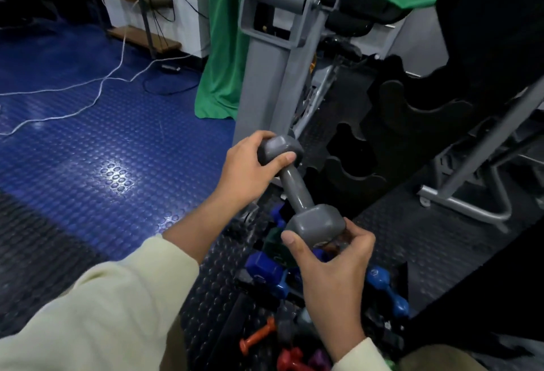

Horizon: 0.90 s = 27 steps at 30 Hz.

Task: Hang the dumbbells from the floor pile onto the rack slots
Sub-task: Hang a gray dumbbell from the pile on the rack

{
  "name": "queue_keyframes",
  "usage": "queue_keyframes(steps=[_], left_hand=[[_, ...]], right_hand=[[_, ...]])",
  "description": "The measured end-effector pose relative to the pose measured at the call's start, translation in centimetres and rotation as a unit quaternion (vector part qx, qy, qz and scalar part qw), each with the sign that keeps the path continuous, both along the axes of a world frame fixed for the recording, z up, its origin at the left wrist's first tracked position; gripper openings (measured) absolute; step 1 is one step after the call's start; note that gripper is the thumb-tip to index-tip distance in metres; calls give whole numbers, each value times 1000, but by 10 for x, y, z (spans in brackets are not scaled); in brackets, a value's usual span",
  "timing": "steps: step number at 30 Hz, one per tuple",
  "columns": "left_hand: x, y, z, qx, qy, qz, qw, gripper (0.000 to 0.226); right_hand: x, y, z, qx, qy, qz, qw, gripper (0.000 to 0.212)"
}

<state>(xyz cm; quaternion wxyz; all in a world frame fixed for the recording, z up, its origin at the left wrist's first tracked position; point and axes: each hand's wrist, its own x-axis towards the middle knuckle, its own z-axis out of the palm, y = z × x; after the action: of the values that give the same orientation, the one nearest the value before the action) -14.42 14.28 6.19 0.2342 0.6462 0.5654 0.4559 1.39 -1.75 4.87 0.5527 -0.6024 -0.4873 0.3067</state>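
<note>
**Grey dumbbell held at both ends in front of the black rack**

The left hand, at the centre of the frame, curls round the upper head of a grey dumbbell, thumb laid across the face of the head and fingers wrapped behind it. The right hand, lower and a little to the right, grips the lower head, thumb pressed on its near side and fingers hooked under its far side. Both arms wear pale cream sleeves that fill the lower left of the frame.

The dumbbell is off the floor and tilted, its handle running from upper left down to lower right between the two hands. Its upper head sits just beside the black rack, which climbs from centre to upper right and shows curved, hook-shaped slots; the nearest slots in view hold nothing.

Below the hands, at the lower centre, the floor pile lies on a dark studded mat: blue dumbbells, an orange dumbbell, a red one, and dark ones that are hard to tell apart.

Behind the rack stands a grey metal machine frame, with a green cloth hanging at the upper centre. Blue studded flooring covers the left, crossed by white cables.
</note>
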Motion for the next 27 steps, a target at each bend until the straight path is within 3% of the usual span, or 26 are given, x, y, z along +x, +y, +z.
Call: queue_keyframes(steps=[3, 7, 14, 20, 27], left_hand=[[-3, 0, 0, 11, -19, -48, 999, 49], [-4, 4, -2, -44, -144, -128, 980, 46], [6, 13, -3, -60, -131, -123, 982, 43], [18, 21, 4, -35, -95, -108, 989, 48], [31, 23, 9, -45, -102, -99, 989, 53]], right_hand=[[-5, -1, -4, -16, 32, 24, 999, 78], [-11, -3, -12, -8, 17, 6, 1000, 75], [-10, -7, -13, 21, -5, 21, 1000, 61], [-14, -2, -7, 36, 81, 6, 996, 53], [-21, 10, 8, 84, 79, -37, 993, 49]])
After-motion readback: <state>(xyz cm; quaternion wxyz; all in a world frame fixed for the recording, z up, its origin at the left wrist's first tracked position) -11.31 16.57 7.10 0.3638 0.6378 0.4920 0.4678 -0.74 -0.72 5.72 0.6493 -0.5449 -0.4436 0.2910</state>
